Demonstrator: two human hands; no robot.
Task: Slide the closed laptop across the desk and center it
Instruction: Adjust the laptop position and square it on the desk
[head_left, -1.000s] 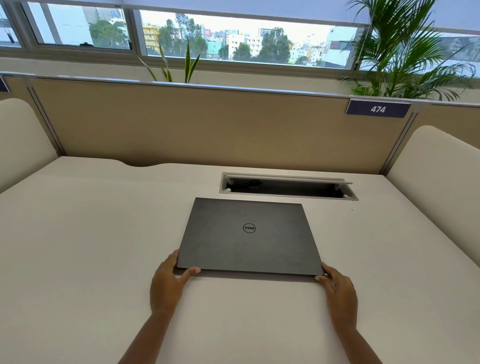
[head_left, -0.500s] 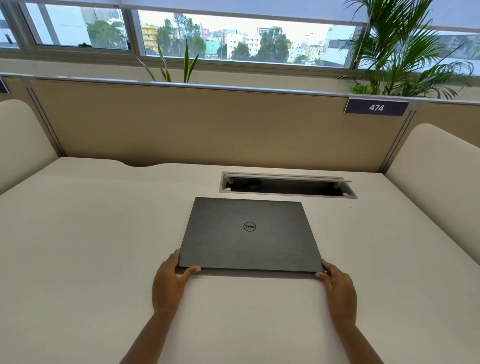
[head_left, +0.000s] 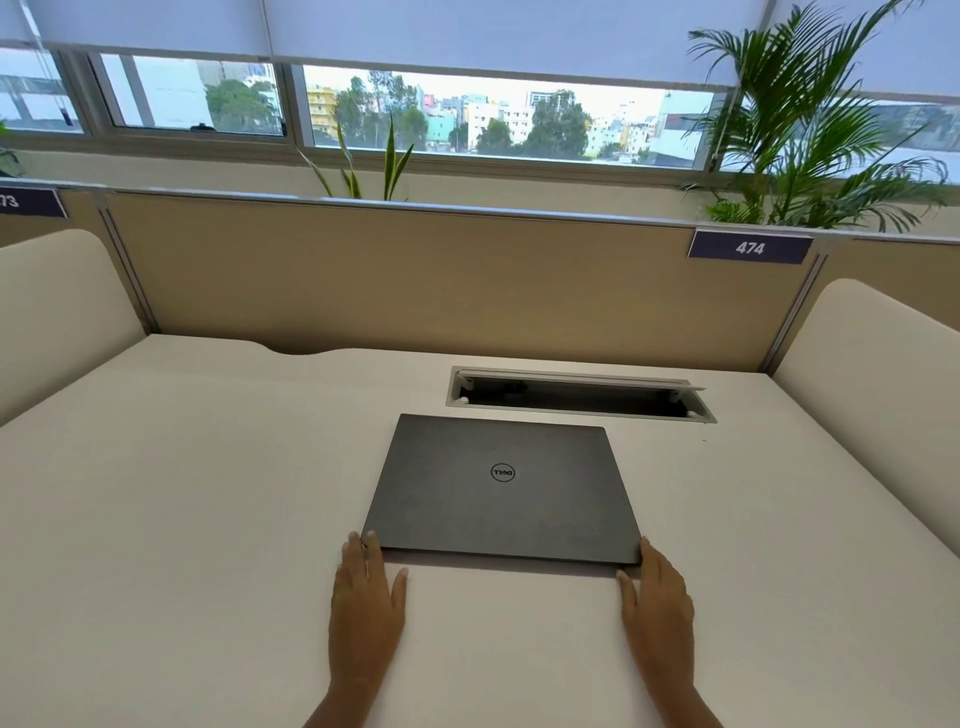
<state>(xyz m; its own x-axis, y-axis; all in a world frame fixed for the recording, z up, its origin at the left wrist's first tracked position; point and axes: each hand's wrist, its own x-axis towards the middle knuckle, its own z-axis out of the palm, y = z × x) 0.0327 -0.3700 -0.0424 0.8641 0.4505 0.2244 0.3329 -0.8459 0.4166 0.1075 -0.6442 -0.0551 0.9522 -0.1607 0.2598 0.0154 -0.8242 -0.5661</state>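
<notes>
A closed dark grey laptop (head_left: 501, 499) with a round logo lies flat on the white desk (head_left: 197, 519), a little right of the middle. My left hand (head_left: 366, 597) rests flat on the desk, fingers stretched out, fingertips touching the laptop's near left corner. My right hand (head_left: 657, 597) lies flat the same way, its fingertips at the near right corner. Neither hand wraps around the laptop's edge.
An open cable slot (head_left: 576, 397) is cut into the desk just behind the laptop. A beige partition (head_left: 415, 280) with a label 474 (head_left: 749, 248) closes the back. Rounded side dividers (head_left: 57, 312) (head_left: 872, 353) stand left and right.
Both thumbs have come off the laptop's front edge and the hands have flattened onto the desk. The laptop stays where it was; the view has tilted upward.
</notes>
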